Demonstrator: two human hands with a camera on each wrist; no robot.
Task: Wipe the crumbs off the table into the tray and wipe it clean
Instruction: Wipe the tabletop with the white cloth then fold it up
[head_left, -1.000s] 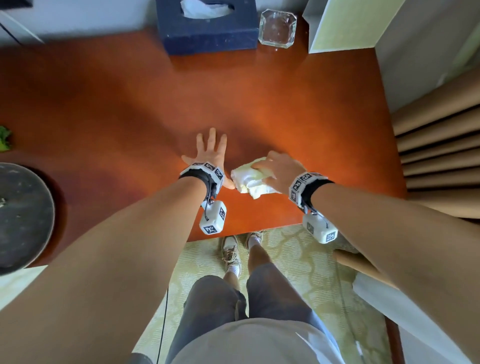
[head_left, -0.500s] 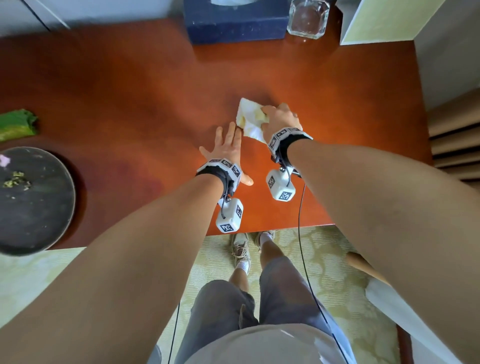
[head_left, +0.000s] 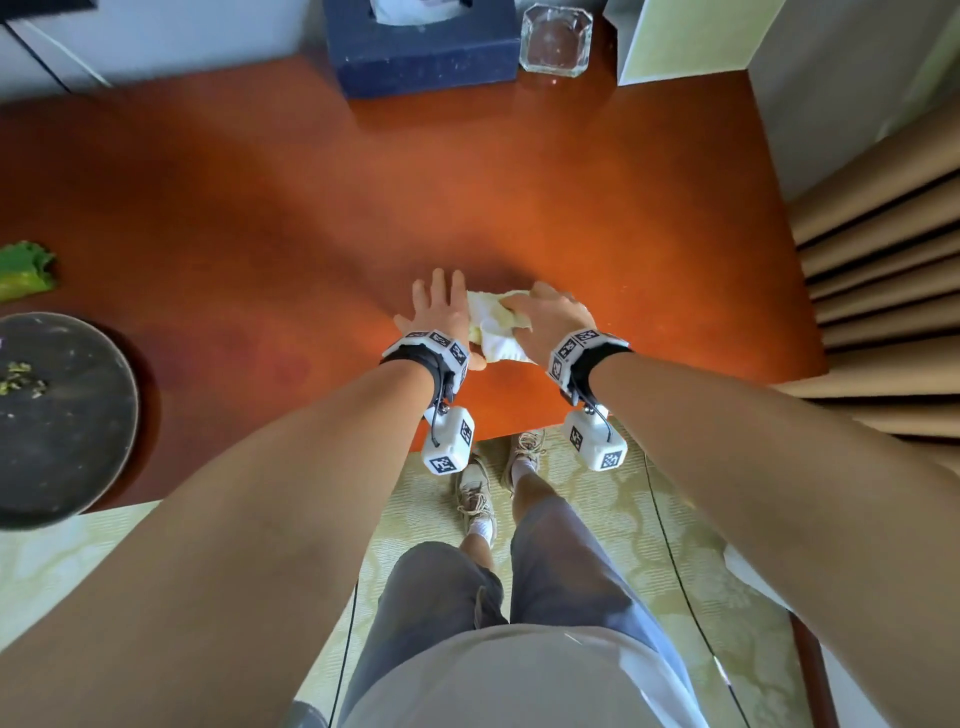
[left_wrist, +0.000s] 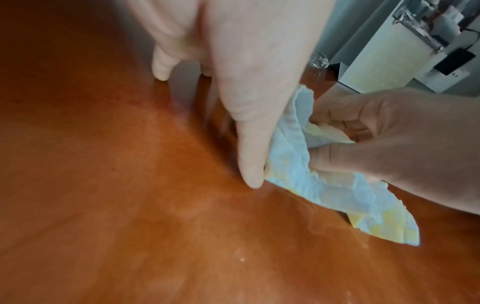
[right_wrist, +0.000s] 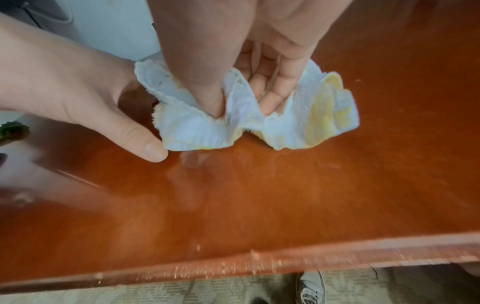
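Cloth (head_left: 496, 332) bunched in right hand (head_left: 553, 317); left hand (head_left: 441, 312) flat on table (head_left: 260, 234), touching cloth

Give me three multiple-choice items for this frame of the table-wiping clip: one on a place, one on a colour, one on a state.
1. Where does the round dark tray sit?
A. at the table's left near edge
B. at the back beside the tissue box
C. on the floor

2. What colour is the tissue box at the back of the table?
A. red
B. dark blue
C. white

3. How does the left hand lie?
A. curled round the cloth
B. flat on the table, fingers straight, beside the cloth
C. lifted, holding the tray

Answers:
1 A, the head view shows the tray overhanging the near left edge.
2 B, the box is navy.
3 B, the right hand alone has a grip on the white and yellow cloth; the left hand's thumb only touches it.
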